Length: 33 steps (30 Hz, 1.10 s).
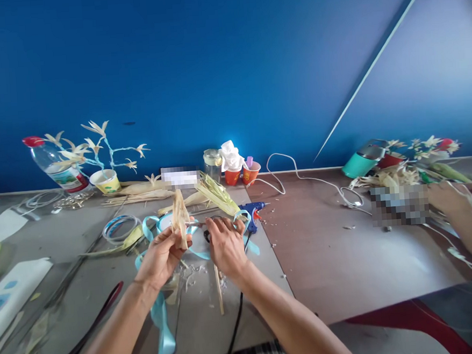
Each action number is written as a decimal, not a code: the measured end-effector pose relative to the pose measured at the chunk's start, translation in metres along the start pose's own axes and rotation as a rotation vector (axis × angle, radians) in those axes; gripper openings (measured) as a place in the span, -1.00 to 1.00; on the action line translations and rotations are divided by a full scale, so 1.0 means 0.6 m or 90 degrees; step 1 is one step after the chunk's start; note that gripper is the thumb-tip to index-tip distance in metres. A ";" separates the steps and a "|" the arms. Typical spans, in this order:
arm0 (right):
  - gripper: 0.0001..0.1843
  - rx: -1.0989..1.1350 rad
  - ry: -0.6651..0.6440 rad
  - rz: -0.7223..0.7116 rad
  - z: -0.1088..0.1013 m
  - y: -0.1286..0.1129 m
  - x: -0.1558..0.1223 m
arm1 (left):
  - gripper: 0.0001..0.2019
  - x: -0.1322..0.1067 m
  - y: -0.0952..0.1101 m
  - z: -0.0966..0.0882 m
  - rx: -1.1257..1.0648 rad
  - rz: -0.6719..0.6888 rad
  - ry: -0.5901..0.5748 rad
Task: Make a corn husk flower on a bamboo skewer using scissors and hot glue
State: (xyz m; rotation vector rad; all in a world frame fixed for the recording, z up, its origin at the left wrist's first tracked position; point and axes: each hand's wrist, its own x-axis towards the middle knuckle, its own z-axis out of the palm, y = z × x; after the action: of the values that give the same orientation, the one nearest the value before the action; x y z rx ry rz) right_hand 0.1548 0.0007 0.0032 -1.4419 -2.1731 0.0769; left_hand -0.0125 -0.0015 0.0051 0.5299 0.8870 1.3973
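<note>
My left hand [160, 255] is closed around a pale dried corn-husk strip [179, 216] that stands upright above the fingers. My right hand [225, 245] is closed beside it, gripping something dark that looks like scissors [206, 234], partly hidden by the fingers. Both hands hover over a grey board [83, 247] strewn with husk scraps. A light blue ribbon [160, 317] loops under and around the hands. A blue glue gun [253, 213] lies just beyond my right hand, with its black cord [236, 320] running toward me.
Green husks [217, 194], wire rings [120, 227], a husk-flower branch in a yellow cup [105, 181], a plastic bottle [57, 168], a jar [213, 163] and red cups [251, 173] stand at the back. Another person's hand [450, 197] works at the right near a teal container [360, 163].
</note>
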 end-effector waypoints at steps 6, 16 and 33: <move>-0.57 0.180 0.061 0.117 -0.008 0.036 0.015 | -0.75 -0.010 0.012 0.006 0.101 0.055 -0.038; -0.62 0.567 -0.220 0.033 -0.032 0.044 0.017 | -0.81 0.008 0.015 -0.012 0.043 0.101 -0.028; -0.64 0.603 -0.217 0.046 -0.008 0.021 0.010 | -0.76 -0.001 0.005 -0.001 0.194 0.072 -0.039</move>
State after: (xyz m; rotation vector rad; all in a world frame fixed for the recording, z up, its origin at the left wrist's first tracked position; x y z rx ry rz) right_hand 0.1656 0.0101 0.0054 -0.9649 -1.8603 1.2643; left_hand -0.0149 -0.0019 0.0069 0.8611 1.0396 1.3467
